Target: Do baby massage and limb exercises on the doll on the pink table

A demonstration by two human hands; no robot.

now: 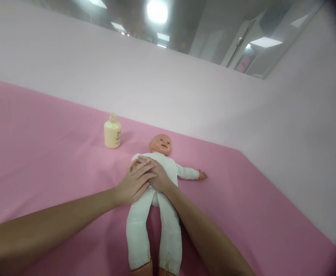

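On the pink-covered table [41, 153], a cream lotion bottle [112, 132] stands upright near the far edge, beside the pale pink wall [185, 92]. My left hand [133, 182] lies flat and released over my right hand [156, 174], both pressing the baby doll [168, 168], which lies face-up mid-table. Mirrored ceiling lights [157, 10] glare above.
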